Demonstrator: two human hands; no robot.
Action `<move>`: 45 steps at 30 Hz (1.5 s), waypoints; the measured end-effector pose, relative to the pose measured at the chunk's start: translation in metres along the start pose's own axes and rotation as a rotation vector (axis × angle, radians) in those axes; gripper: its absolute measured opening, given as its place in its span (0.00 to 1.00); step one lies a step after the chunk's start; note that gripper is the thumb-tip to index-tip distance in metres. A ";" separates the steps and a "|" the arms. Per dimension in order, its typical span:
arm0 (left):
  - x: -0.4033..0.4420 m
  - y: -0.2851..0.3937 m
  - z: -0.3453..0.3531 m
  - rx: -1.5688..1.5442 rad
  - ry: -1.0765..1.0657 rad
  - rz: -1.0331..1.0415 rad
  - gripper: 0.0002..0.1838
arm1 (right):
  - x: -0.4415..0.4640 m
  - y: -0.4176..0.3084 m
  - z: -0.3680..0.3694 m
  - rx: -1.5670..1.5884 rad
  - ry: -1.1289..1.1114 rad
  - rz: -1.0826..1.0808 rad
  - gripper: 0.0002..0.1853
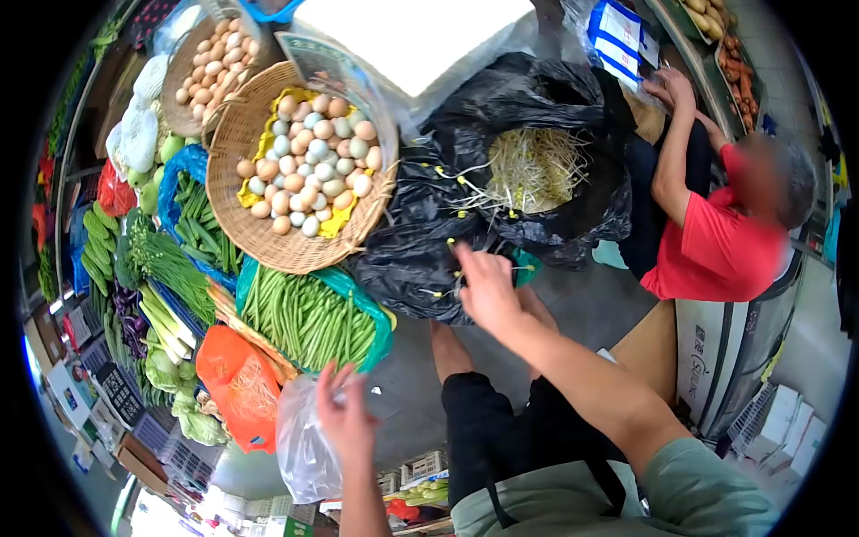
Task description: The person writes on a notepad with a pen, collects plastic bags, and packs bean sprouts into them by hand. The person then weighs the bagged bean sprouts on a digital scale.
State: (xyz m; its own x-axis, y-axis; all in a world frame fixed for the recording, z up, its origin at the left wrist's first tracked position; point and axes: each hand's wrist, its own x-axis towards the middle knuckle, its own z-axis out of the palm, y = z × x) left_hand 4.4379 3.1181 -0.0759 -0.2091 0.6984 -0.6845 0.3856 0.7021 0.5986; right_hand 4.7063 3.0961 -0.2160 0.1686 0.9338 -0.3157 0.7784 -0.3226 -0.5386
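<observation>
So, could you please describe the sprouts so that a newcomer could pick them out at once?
Find the large wicker basket of eggs left of the picture's centre, then look right to the open black plastic bag. The sprouts lie heaped in its mouth. They are a tangle of thin, pale stems, unlike the thicker green beans below the basket.

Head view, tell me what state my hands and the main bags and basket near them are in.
Left hand: fingers spread, beside the clear bag.
Clear bag: hanging limp.
Right hand: extended, index finger towards stray sprouts.
Black bag: open, crumpled.
Bean sprouts: heaped, some strands spilling out.
Wicker basket: uncovered, eggs piled inside.
Green bag: open, green beans heaped inside.
</observation>
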 end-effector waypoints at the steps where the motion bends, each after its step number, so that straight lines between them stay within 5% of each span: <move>1: 0.010 -0.002 0.040 -0.048 -0.043 -0.028 0.29 | -0.002 -0.003 -0.003 0.028 0.052 -0.095 0.38; 3: 0.036 -0.002 0.109 -0.047 -0.154 -0.199 0.33 | -0.009 -0.004 -0.004 0.259 0.004 -0.116 0.34; 4: 0.046 -0.004 0.141 -0.205 -0.119 -0.282 0.26 | -0.013 -0.002 -0.008 0.283 -0.027 -0.109 0.34; 9: 0.069 -0.013 0.187 -0.230 -0.177 -0.252 0.19 | -0.020 0.028 -0.027 0.619 -0.175 -0.041 0.35; 11: 0.061 -0.019 0.186 -0.244 -0.050 -0.133 0.19 | -0.021 0.033 -0.037 0.712 -0.149 0.030 0.31; 14: 0.035 -0.001 0.169 -0.275 0.032 -0.112 0.18 | -0.012 0.042 -0.046 1.104 -0.400 0.391 0.14; 18: 0.025 0.001 0.138 -0.467 0.132 -0.155 0.17 | 0.015 0.012 -0.091 1.177 -0.083 0.289 0.07; 23: 0.022 -0.014 0.123 -0.555 0.184 -0.181 0.15 | 0.078 0.006 -0.117 0.255 0.044 -0.158 0.33; 25: 0.017 -0.013 0.126 -0.483 0.193 -0.148 0.14 | 0.096 0.045 -0.071 -0.046 -0.002 -0.182 0.29; 28: 0.018 -0.017 0.122 -0.544 0.190 -0.151 0.13 | 0.094 0.050 -0.088 0.042 -0.054 -0.147 0.16; 33: 0.030 -0.025 0.101 -0.676 0.186 -0.240 0.11 | 0.058 0.053 -0.161 0.258 0.214 -0.028 0.08; 38: 0.027 -0.026 0.093 -0.649 0.140 -0.256 0.11 | 0.066 0.114 -0.164 -0.051 0.119 0.127 0.16; 41: 0.021 -0.027 0.095 -0.603 0.140 -0.268 0.11 | 0.064 0.083 -0.156 -0.330 0.243 -0.016 0.33; 43: 0.022 -0.029 0.101 -0.555 0.139 -0.242 0.11 | 0.050 0.036 -0.153 -0.206 0.368 -0.204 0.23; 45: 0.022 -0.029 0.105 -0.539 0.135 -0.253 0.10 | 0.027 0.007 -0.128 0.101 0.232 -0.418 0.14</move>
State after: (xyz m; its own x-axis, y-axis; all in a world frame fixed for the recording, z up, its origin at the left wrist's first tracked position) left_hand 4.5167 3.0985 -0.1523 -0.3606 0.4878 -0.7950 -0.1921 0.7952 0.5751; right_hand 4.7935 3.1389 -0.1282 -0.0069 0.9927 0.1201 0.7478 0.0849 -0.6585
